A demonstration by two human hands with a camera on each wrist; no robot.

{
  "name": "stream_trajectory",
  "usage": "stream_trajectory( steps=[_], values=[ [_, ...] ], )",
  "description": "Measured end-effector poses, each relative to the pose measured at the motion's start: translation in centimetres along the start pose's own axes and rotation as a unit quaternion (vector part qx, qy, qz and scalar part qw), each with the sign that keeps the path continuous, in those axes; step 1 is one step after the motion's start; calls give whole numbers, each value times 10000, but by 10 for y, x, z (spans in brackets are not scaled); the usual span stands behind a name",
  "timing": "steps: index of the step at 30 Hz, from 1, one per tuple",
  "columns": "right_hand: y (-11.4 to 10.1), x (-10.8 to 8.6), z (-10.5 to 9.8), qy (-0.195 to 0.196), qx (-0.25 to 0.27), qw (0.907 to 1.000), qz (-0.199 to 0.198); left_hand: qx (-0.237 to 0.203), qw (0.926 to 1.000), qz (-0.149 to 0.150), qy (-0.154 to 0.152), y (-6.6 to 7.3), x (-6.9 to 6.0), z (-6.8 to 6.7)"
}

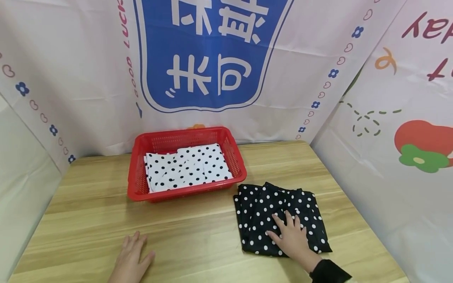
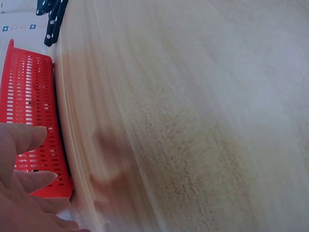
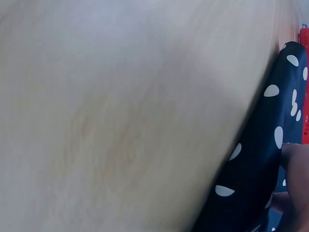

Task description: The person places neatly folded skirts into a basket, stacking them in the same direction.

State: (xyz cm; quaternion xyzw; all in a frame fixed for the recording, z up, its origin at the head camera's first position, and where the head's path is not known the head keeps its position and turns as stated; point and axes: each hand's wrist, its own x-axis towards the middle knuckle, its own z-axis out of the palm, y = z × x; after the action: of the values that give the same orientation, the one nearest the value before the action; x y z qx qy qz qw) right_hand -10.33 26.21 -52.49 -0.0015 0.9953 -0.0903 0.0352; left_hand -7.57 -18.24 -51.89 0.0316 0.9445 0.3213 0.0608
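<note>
Black dotted cloth [image 1: 255, 220] sits 4 o'clock from the red basket [image 1: 198, 190], right hand [image 1: 291, 239] spread on it, left hand [image 1: 130, 259] relaxed and empty, so I'd smooth gently without dragging it.

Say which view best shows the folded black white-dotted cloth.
The head view: the folded black white-dotted cloth shows nearly whole, the right hand covering some. Left wrist catches only a bit, top left; right wrist, one side close up.

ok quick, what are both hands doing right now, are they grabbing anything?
Left hand: open, holding nothing.
Right hand: open, resting on the folded black dotted cloth, not gripping it.
</note>
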Motion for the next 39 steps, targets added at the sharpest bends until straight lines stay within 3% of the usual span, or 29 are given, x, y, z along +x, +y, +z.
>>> stream_trajectory(
  steps=[7, 17, 20, 26, 34, 39],
  values=[
    [-14, -9, 3, -8, -53, 9999, -145, -65, 10000, -7, -44, 2, 0, 0],
    [-29, -13, 4, -23, -176, 9997, -185, -38, 9974, -401, -589, 5, 2, -7],
    [-40, -13, 5, -64, -173, 9996, -235, -27, 9975, -396, -587, 6, 2, -7],
    [-60, -13, 6, -10, -90, 9993, -369, 25, 9995, -163, -251, 8, -1, -5],
    [-67, -13, 7, 51, -95, 9990, -437, 101, 9976, -409, -541, 7, 1, -5],
    [-71, -12, 8, -81, -60, 9989, -464, 40, 9985, -312, -440, 6, 1, -3]
  ],
)
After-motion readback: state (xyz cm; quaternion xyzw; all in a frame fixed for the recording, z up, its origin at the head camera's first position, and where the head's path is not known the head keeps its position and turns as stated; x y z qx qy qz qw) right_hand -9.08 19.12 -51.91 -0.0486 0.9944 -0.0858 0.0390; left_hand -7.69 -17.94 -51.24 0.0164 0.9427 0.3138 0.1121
